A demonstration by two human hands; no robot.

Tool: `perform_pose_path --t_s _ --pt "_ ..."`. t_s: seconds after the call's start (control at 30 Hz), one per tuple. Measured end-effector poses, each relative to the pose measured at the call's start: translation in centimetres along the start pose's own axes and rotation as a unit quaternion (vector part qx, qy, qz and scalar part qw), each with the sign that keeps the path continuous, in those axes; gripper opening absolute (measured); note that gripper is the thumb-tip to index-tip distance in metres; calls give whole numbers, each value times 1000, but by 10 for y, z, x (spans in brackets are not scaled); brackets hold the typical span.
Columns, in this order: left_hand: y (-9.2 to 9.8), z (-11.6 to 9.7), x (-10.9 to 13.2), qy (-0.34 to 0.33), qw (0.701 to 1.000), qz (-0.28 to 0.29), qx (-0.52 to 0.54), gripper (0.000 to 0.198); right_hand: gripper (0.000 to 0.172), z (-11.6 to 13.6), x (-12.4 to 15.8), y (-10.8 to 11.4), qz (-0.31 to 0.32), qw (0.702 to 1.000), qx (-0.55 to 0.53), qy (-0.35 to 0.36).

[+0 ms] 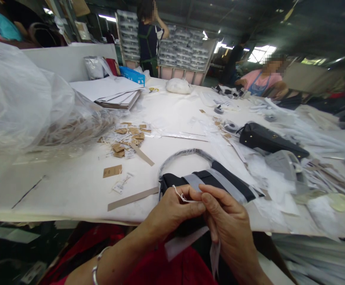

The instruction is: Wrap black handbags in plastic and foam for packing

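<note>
A black handbag [220,178] with grey wrapping tape and a wrapped handle [184,153] lies at the table's near edge. Both of my hands sit on its near side. My left hand [172,209] pinches a thin white string [181,195] between thumb and fingers. My right hand [228,225] is closed beside it, its thumb meeting the left fingers at the same string. A white paper slip [215,258] hangs below my right hand. The bag's lower part is hidden behind my hands.
Brown hang tags [129,136] and card strips [132,198] lie scattered left of the bag. A big clear plastic bag [27,103] fills the left. Another black bag [267,139] and white wrapping lie right. Paper stacks [113,93] sit at the back. Other people work at the far side.
</note>
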State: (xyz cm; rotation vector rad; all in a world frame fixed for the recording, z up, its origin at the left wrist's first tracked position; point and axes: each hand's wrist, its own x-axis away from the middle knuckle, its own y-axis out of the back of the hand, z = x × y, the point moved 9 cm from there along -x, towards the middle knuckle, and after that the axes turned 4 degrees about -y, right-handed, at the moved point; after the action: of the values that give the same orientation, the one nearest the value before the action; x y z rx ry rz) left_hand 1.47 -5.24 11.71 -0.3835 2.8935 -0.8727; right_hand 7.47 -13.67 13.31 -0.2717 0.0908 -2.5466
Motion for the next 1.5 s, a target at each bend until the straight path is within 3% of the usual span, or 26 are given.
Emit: perform_pose_path --t_s 0.23,0.33,0.43,0.57,0.7,1.03,1.33,1.5 --pt "4 -9 1 -7 999 -36 -28 7 30 4 5 0 60 991 99 60" --pt "5 -13 2 -19 997 -37 -67 10 34 12 5 2 53 982 157 96" --pt "10 -15 6 -27 987 -47 -153 15 35 12 -2 7 49 975 208 54" --pt "14 -14 10 -16 965 -50 -257 17 34 5 -7 8 90 961 259 -26" --pt "11 -21 10 -48 943 -41 -326 10 30 2 -4 7 106 961 248 -67" --pt "14 -30 12 -61 924 -50 -374 5 29 -8 -4 1 175 942 258 -122" --pt "13 -24 10 -27 942 -32 -334 3 22 4 -3 0 112 956 262 -73" --pt "12 -19 11 -20 942 -22 -335 3 27 2 -7 4 95 969 217 -63"
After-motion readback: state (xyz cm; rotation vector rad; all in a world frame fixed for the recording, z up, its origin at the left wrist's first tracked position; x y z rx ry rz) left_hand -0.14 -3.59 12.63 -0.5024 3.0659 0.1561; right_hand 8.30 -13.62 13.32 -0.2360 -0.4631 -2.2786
